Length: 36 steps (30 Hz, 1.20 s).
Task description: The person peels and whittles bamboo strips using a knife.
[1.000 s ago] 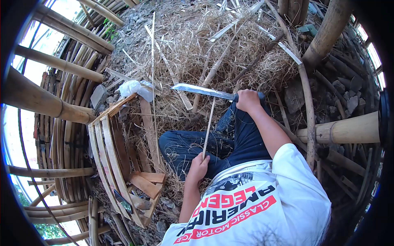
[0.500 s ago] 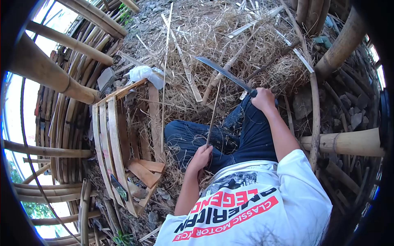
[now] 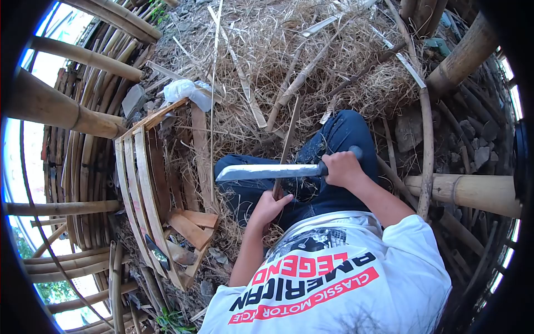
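Note:
My right hand [image 3: 343, 168] is wrapped round the dark handle of a machete [image 3: 272, 171]. Its long blade points left and lies across a thin bamboo strip [image 3: 290, 131] in this view. The strip's near end is in my left hand [image 3: 270, 206], whose fingers close round it just below the blade, with the thumb out to the side. From there the strip leans away, between my bent legs in dark trousers [image 3: 334, 133], toward the shavings on the ground.
Curly bamboo shavings [image 3: 334, 61] and loose strips cover the ground ahead. A slatted wooden crate [image 3: 146, 183] stands on the left, with a white plastic bag [image 3: 186, 92] at its far corner. Thick bamboo poles [image 3: 467, 192] reach in from both sides.
The machete has come down and toward my body, its blade turning from slanting away to nearly level across the strip. My left hand still grips the strip, which now looks broader.

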Each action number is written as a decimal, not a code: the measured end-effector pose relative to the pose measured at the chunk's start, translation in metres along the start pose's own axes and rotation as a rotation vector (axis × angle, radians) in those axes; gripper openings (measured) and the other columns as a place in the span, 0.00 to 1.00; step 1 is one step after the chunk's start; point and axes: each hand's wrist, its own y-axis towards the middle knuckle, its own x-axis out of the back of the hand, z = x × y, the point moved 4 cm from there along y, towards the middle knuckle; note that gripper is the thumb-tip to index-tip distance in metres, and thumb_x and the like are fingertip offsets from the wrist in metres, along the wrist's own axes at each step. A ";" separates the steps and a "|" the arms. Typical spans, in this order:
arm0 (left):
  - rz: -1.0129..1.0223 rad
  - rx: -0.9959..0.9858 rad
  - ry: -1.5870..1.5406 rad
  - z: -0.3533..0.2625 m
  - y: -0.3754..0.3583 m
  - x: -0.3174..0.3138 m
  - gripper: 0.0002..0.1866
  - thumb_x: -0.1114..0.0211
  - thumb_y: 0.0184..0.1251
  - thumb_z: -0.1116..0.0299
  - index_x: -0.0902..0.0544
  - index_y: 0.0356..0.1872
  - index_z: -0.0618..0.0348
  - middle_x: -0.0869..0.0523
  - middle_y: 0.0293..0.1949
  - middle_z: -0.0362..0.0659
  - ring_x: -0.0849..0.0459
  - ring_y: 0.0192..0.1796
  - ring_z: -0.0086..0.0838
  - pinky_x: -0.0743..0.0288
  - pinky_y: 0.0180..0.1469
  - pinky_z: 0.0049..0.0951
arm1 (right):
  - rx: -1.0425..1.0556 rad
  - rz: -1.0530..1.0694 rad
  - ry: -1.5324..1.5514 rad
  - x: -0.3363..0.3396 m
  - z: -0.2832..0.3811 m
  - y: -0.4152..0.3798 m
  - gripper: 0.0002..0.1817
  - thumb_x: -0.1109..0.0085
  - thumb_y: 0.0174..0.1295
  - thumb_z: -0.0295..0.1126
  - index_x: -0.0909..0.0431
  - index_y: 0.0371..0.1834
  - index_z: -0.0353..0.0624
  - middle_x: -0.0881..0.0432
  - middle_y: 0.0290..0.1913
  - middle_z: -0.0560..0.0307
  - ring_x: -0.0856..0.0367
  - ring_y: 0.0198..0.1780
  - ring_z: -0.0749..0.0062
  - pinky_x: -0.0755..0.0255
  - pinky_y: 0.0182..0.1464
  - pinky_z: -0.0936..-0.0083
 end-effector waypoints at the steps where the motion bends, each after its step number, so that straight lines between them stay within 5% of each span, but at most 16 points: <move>1: -0.005 0.007 -0.003 0.003 -0.001 0.000 0.18 0.29 0.59 0.57 0.25 0.27 0.60 0.28 0.19 0.34 0.31 0.23 0.21 0.35 0.26 0.28 | -0.018 0.007 -0.014 0.003 -0.001 0.004 0.11 0.34 0.40 0.36 0.20 0.28 0.45 0.16 0.26 0.49 0.14 0.32 0.54 0.21 0.37 0.59; 3: -0.067 -0.163 -0.007 0.000 -0.004 0.001 0.17 0.29 0.59 0.60 0.27 0.26 0.60 0.29 0.20 0.34 0.33 0.24 0.19 0.36 0.27 0.26 | -0.032 0.004 -0.013 0.001 -0.006 0.014 0.12 0.33 0.40 0.36 0.20 0.28 0.45 0.15 0.27 0.49 0.14 0.33 0.53 0.21 0.37 0.59; 12: -0.047 -0.137 -0.020 0.001 -0.005 0.000 0.16 0.28 0.58 0.70 0.31 0.26 0.58 0.32 0.20 0.31 0.37 0.23 0.16 0.41 0.24 0.23 | -0.059 -0.035 -0.026 0.000 -0.015 0.026 0.13 0.32 0.38 0.34 0.20 0.29 0.44 0.15 0.28 0.49 0.14 0.33 0.54 0.21 0.37 0.61; 36: -0.077 -0.078 0.005 0.007 -0.015 -0.001 0.16 0.29 0.56 0.73 0.32 0.26 0.57 0.33 0.19 0.32 0.37 0.23 0.17 0.40 0.25 0.23 | -0.129 -0.061 -0.079 -0.005 -0.030 0.049 0.13 0.31 0.39 0.35 0.20 0.29 0.46 0.15 0.28 0.51 0.14 0.33 0.55 0.21 0.37 0.62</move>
